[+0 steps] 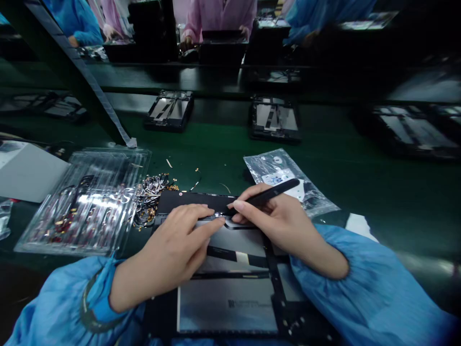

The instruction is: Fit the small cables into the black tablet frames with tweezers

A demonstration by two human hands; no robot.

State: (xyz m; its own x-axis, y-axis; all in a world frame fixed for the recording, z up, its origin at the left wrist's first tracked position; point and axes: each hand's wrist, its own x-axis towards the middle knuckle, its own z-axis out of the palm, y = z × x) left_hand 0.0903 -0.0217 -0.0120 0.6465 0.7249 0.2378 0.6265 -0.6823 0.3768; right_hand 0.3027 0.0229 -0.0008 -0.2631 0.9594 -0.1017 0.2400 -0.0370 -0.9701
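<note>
The opened tablet lies right in front of me on the green work surface, its silver panels and dark strips facing up. My left hand is loosely open, fingers a little bent and gripping nothing that I can see; its fingertips rest on the tablet near its far edge. My right hand is closed in a pen-like pinch around black tweezers — their tips point down beside my left fingertips, though whether they hold anything I cannot tell.

To the left, just beyond the tablet's corner, a heap of small cables sits against a clear plastic tray of more parts. A clear plastic bag lies beyond my right hand. Farther off are 2 more opened devices — well apart, near the middle.
</note>
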